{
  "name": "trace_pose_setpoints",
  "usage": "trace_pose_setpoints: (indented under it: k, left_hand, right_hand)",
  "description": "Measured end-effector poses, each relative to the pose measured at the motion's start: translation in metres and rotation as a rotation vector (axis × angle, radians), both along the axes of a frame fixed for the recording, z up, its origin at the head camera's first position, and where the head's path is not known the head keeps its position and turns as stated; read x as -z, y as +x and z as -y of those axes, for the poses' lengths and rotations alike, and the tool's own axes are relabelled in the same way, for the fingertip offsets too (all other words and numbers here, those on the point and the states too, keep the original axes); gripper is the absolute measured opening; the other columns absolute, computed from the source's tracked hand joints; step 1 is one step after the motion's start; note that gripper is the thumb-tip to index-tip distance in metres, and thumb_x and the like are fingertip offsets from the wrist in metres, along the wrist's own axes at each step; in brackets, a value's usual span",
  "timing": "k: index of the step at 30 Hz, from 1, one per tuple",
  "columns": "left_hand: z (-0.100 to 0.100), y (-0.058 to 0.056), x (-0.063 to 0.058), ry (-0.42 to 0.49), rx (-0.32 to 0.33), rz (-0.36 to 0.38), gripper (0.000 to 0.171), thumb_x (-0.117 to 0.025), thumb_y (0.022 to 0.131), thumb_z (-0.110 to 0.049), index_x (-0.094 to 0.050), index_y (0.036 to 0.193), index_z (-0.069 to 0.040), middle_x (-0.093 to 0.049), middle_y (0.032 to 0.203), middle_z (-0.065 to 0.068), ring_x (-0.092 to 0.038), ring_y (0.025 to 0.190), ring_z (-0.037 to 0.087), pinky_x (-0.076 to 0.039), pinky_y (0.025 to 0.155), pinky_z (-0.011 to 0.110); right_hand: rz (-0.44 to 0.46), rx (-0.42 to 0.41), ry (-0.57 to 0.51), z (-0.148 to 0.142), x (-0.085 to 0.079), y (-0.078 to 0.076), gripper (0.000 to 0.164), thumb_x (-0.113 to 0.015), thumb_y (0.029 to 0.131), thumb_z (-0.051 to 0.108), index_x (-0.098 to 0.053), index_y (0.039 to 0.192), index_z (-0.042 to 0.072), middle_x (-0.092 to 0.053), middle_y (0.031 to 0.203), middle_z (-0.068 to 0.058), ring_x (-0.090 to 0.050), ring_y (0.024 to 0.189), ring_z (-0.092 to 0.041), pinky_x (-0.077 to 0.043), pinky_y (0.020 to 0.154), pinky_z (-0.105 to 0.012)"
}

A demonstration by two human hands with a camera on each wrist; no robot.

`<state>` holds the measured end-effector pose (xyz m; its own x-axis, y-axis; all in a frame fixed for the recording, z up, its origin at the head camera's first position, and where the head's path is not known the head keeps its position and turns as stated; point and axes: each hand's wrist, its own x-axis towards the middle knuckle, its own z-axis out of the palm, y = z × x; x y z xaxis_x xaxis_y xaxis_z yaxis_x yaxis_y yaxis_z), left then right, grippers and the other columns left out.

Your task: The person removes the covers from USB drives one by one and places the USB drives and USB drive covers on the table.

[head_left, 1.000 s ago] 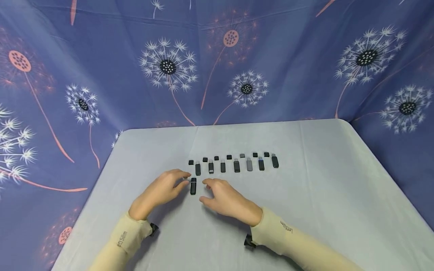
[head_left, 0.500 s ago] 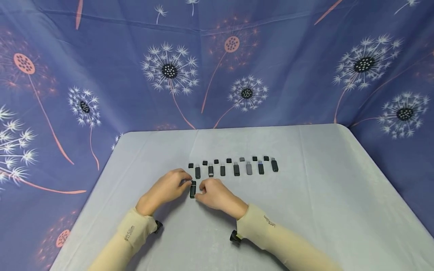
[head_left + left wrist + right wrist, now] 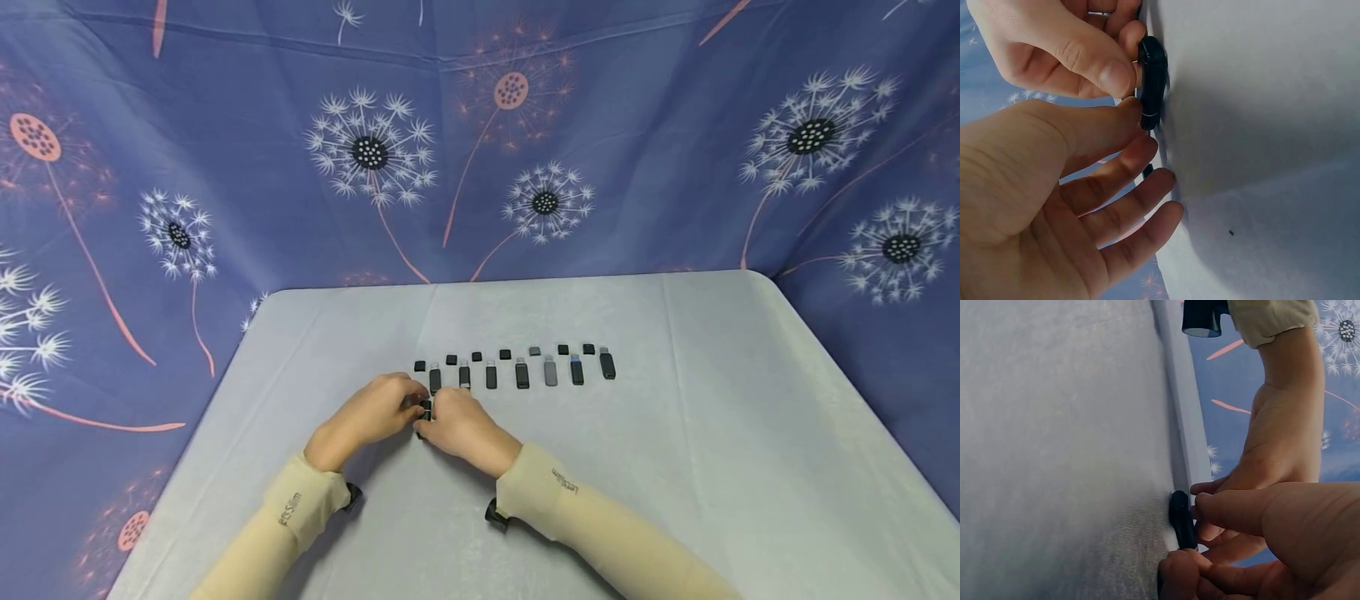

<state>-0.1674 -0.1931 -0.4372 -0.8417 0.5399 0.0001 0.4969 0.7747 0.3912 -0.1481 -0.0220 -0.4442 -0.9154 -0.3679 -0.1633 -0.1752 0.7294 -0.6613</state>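
A black capped USB stick (image 3: 427, 407) with a thin light band lies on the table, mostly covered by the hands in the head view. My left hand (image 3: 371, 417) pinches its far, banded end between thumb and fingers. The other fingers stay loosely spread in the left wrist view, where the stick (image 3: 1152, 81) shows along its side. From the right, my right hand (image 3: 465, 429) grips the near part of the stick with thumb and fingertips. In the right wrist view the stick's rounded end (image 3: 1180, 506) shows beside the right thumb (image 3: 1235, 506).
Beyond the hands runs a row of several uncapped USB sticks (image 3: 522, 373), black but for one grey stick (image 3: 551, 372). Small caps (image 3: 505, 354) lie just behind them. A pale cloth covers the table (image 3: 750, 467); a blue dandelion-print curtain (image 3: 637, 167) hangs around it.
My right hand has moved left and closed onto the stick. The left fingers, at first just beside the stick, have come onto its far end. The row of sticks stays put.
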Motion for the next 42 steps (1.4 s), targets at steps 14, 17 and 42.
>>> trace_pose_setpoints:
  k: [14,17,42]
  left_hand:
    - [0.001,-0.001,0.011,0.046,0.052,-0.065,0.023,-0.074,0.091,0.000,-0.078,0.113,-0.001,-0.074,0.092,0.006,-0.064,0.078,0.012,-0.056,0.071,0.029]
    - [0.001,0.000,0.013,0.046,0.041,-0.072,0.023,-0.074,0.089,0.000,-0.079,0.112,-0.003,-0.071,0.090,0.004,-0.059,0.075,0.010,-0.053,0.070,0.028]
    - [0.000,0.023,-0.018,0.279,-0.075,0.021,0.019,-0.082,0.088,-0.011,-0.078,0.106,-0.012,-0.076,0.104,-0.004,-0.067,0.097,0.019,-0.056,0.087,0.047]
  right_hand:
    - [-0.031,0.009,0.041,0.002,0.005,-0.002,0.034,-0.080,0.090,0.030,-0.063,0.067,0.011,-0.046,0.053,0.003,-0.042,0.044,-0.011,-0.032,0.042,-0.024]
    - [-0.021,0.010,0.053,0.001,0.006,-0.001,0.045,-0.078,0.090,0.029,-0.052,0.056,0.016,-0.041,0.048,0.006,-0.039,0.041,-0.009,-0.030,0.040,-0.024]
    - [-0.001,-0.102,-0.216,-0.032,-0.021,0.014,0.015,-0.072,0.096,0.012,-0.064,0.084,0.008,-0.054,0.059,0.005,-0.046,0.048,-0.004,-0.036,0.047,-0.019]
